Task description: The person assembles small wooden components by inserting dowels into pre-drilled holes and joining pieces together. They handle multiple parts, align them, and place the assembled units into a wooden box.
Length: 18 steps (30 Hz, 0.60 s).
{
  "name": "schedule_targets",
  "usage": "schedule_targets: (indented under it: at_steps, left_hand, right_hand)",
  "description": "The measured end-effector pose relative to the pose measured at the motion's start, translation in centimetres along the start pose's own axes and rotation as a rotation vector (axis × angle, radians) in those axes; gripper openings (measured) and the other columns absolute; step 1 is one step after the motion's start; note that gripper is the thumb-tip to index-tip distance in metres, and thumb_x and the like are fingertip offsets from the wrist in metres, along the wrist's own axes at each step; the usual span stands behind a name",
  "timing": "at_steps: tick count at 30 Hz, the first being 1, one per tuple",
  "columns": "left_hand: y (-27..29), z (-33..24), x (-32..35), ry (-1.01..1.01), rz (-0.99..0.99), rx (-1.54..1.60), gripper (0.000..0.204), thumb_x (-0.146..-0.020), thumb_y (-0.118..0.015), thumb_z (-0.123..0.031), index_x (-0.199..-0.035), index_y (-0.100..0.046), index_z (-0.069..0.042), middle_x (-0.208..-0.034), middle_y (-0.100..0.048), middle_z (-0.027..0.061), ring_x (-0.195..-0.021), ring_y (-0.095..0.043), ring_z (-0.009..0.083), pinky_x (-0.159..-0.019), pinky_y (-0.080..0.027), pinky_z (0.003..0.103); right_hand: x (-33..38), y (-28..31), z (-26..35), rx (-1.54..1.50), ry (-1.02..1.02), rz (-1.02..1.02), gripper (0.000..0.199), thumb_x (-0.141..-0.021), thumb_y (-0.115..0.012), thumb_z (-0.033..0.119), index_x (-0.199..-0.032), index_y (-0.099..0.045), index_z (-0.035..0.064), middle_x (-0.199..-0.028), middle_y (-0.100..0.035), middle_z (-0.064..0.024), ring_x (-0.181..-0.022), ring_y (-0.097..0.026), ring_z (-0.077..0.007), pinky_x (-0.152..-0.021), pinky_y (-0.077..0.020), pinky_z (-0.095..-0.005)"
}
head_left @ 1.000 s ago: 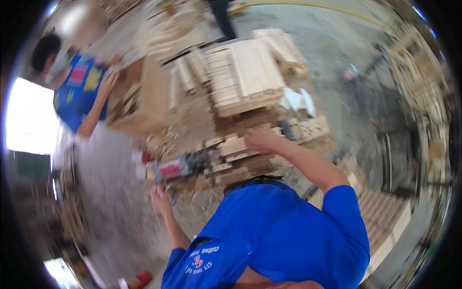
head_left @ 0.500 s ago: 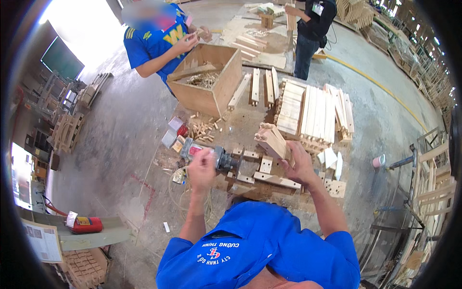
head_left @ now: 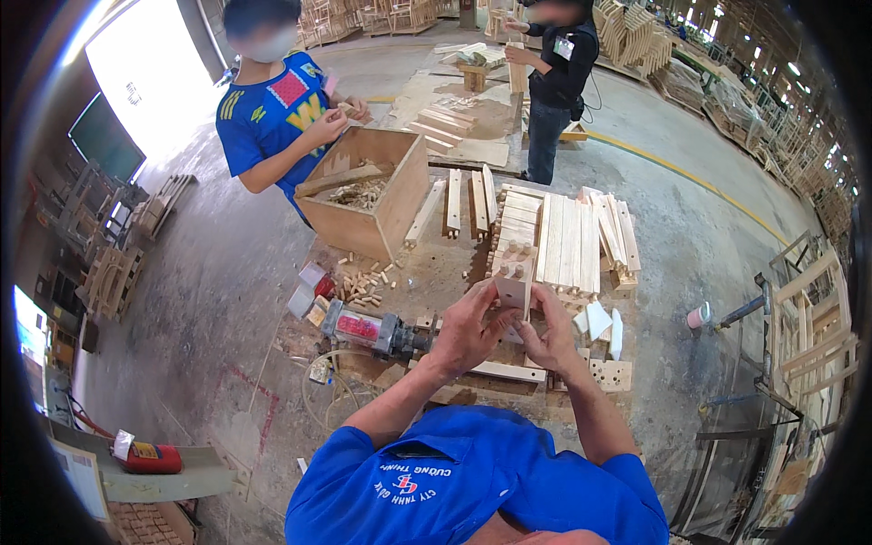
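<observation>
Gripping the small wooden block (head_left: 514, 283) with both my left hand (head_left: 468, 327) and right hand (head_left: 550, 329), I'd guess it's light, stiff, best held by its flat sides.

Head fisheye, looking steeply down, close above workbench (head_left: 400, 300).

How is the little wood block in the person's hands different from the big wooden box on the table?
The wood block is small and solid, with short pegs on top; the wooden box is large, hollow and open-topped, with small wood pieces inside. The block is held up between the left hand and right hand; the box rests on the table. Both are pale, bare wood.
</observation>
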<state>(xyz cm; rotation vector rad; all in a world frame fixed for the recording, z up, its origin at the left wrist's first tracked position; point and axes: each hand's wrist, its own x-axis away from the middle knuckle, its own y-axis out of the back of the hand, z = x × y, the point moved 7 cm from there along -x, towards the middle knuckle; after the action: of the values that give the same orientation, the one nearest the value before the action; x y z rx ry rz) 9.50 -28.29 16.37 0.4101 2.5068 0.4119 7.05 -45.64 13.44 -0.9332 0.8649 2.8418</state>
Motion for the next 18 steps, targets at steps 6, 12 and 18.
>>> schedule_targets:
  at_steps: [6, 12, 18]
  left_hand:
    - [-0.6, 0.2, -0.9, -0.028, -0.013, 0.003, 0.053, -0.097, -0.075, -0.017, -0.144, -0.055, -0.001, -0.123, -0.067, 0.0219, -0.107, -0.071, 0.0387, -0.087, -0.058, 0.042]
    - [-1.0, 2.8, -1.6, 0.214, 0.027, 0.265, 0.043, -0.103, -0.069, -0.02, -0.141, -0.059, -0.002, -0.119, -0.07, 0.0122, -0.098, -0.07, 0.0226, -0.082, -0.058, 0.038]
    - [-0.6, 8.0, -4.8, 0.647, 0.105, 0.525, 0.038, -0.108, -0.058, -0.032, -0.132, -0.065, -0.003, -0.106, -0.073, 0.0061, -0.095, -0.071, 0.0147, -0.082, -0.059, 0.029]
  right_hand:
    - [-0.2, 0.1, -0.9, -0.013, -0.073, 0.017, 0.063, -0.087, -0.075, 0.016, -0.142, -0.051, -0.0032, -0.133, -0.062, -0.0273, -0.123, -0.061, -0.0451, -0.105, -0.0488, -0.0483]
    - [-1.6, 0.0, -0.8, -0.105, -0.237, 0.041, 0.05, -0.09, -0.078, 0.021, -0.13, -0.06, -0.0031, -0.112, -0.071, -0.0173, -0.103, -0.069, -0.0273, -0.091, -0.054, -0.0395]
    - [-4.7, -2.7, -3.9, -0.563, -0.86, 0.132, 0.042, -0.095, -0.079, 0.039, -0.107, -0.066, 0.0007, -0.086, -0.07, -0.0041, -0.075, -0.064, -0.0076, -0.056, -0.0505, -0.0235]
